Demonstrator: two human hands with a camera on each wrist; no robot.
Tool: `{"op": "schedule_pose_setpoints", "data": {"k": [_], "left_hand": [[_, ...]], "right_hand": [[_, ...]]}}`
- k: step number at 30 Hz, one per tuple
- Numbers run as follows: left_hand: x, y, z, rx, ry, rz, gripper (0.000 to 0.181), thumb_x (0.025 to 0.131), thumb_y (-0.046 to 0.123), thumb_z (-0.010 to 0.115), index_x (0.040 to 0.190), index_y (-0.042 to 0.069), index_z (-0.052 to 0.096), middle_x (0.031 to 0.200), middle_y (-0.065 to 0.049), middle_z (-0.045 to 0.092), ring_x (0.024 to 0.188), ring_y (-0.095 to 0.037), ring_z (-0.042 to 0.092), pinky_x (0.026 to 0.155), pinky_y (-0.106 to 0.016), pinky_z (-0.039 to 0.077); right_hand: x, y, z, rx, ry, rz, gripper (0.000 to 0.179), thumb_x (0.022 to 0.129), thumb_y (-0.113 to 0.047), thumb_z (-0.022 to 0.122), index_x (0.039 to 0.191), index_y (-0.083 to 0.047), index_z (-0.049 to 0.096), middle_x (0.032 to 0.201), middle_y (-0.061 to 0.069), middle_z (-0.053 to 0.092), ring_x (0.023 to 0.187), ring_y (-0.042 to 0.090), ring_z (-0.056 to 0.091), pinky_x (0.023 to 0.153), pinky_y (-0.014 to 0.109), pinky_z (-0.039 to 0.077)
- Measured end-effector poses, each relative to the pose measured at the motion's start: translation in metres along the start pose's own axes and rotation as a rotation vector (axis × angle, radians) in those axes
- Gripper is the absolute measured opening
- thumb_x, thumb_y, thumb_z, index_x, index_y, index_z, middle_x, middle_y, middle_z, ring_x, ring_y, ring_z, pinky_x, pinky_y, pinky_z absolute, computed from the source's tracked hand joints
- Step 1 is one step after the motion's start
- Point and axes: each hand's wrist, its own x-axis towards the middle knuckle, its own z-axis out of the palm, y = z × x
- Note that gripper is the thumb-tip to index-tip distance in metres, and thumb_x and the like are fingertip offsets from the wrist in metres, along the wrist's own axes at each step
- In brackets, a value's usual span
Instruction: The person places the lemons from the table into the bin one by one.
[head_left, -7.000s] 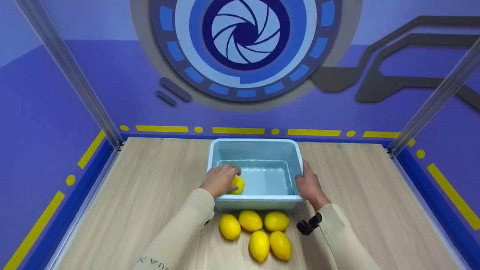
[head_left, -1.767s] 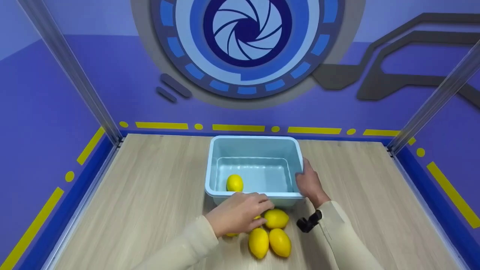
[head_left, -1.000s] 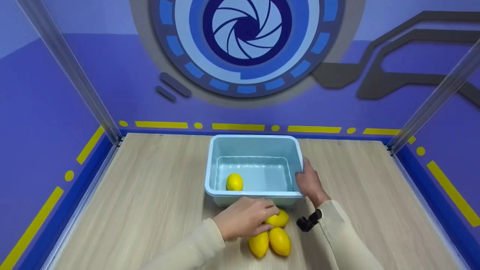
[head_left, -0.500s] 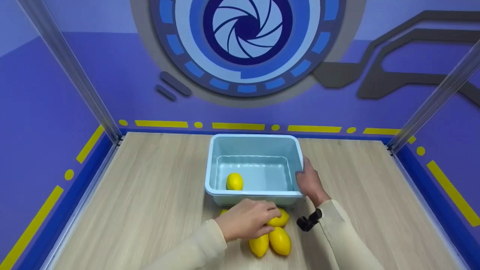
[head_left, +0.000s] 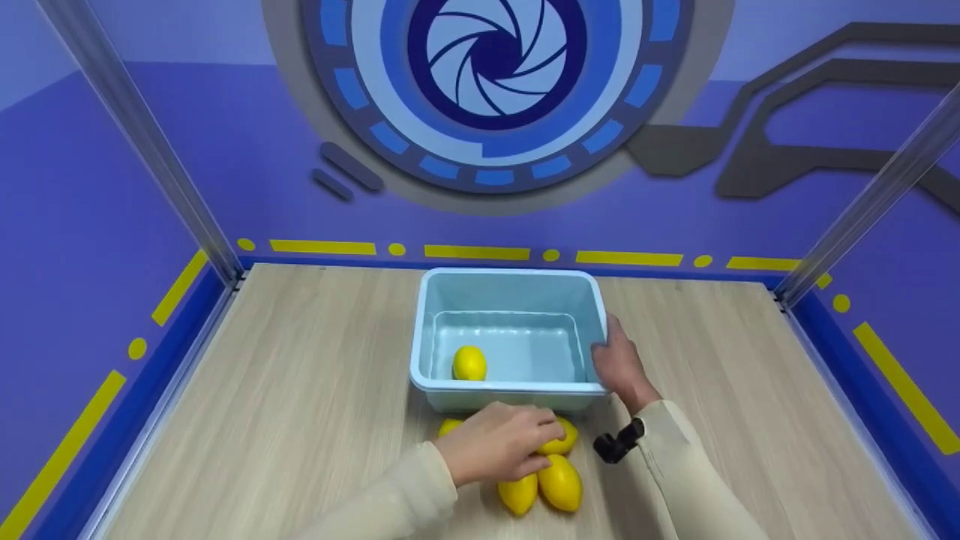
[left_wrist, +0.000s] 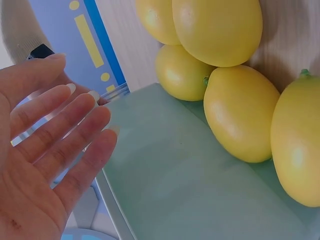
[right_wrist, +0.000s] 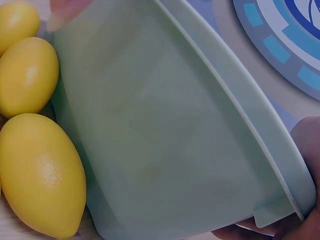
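Observation:
A pale blue plastic tub [head_left: 510, 388] stands at the middle of the table, with one yellow lemon [head_left: 469, 364] lying in its near left corner. My right hand [head_left: 621, 366] grips the tub's right rim, fingers curled under it in the right wrist view. Several lemons [head_left: 561, 484] lie in a cluster against the tub's near side, partly hidden in the head view by my left hand [head_left: 501, 441]. That hand hovers over them. The left wrist view shows its fingers [left_wrist: 65, 145] loosely extended, with no lemon in them, above the clustered lemons [left_wrist: 242, 112].
The wooden table [head_left: 322, 360] is enclosed by blue-purple panels [head_left: 225, 165] at the back and sides, with metal posts [head_left: 150, 150] in the corners. A small black device [head_left: 619, 442] is worn at the right wrist.
The left hand has let go of the lemon in the tub and come back over the lemons in front, drifting slightly right lately. The right hand keeps its hold on the rim.

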Motion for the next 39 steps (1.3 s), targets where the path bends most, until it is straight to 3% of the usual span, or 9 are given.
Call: {"op": "schedule_pose_setpoints", "data": {"k": [5,12,21,39], "left_hand": [[0.001,0.001,0.003,0.016,0.022,0.017,0.024,0.091,0.035,0.065,0.111,0.021,0.062,0.098,0.007,0.062,0.078,-0.005,0.054,0.068,-0.013,0.05],[0.003,0.003,0.007,0.023,0.008,0.024,0.025,0.09,0.036,0.066,0.111,0.023,0.062,0.097,0.009,0.06,0.078,-0.005,0.054,0.066,-0.014,0.049],[0.005,0.006,0.011,-0.005,-0.027,0.024,0.03,0.089,0.038,0.068,0.115,0.023,0.061,0.104,0.009,0.062,0.084,-0.005,0.056,0.071,-0.015,0.052],[0.009,0.012,0.023,-0.015,-0.03,0.041,0.035,0.088,0.036,0.069,0.121,0.025,0.061,0.118,0.009,0.062,0.098,-0.003,0.061,0.077,-0.014,0.052]], "right_hand": [[0.0,0.001,0.0,-0.024,0.015,-0.027,0.063,0.094,-0.002,0.033,0.154,-0.003,0.012,0.155,0.025,0.027,0.144,0.039,0.029,0.119,0.052,0.022],[0.0,0.001,0.001,-0.004,0.014,-0.022,0.063,0.095,-0.003,0.034,0.154,-0.005,0.013,0.155,0.024,0.027,0.144,0.038,0.028,0.119,0.053,0.021],[0.0,0.001,0.0,0.001,0.015,-0.025,0.064,0.094,-0.001,0.032,0.154,-0.006,0.012,0.156,0.024,0.025,0.145,0.038,0.027,0.119,0.053,0.02],[0.0,0.003,0.0,0.023,0.009,-0.023,0.065,0.093,-0.001,0.034,0.154,-0.007,0.013,0.156,0.023,0.027,0.144,0.038,0.029,0.119,0.054,0.021]]}}
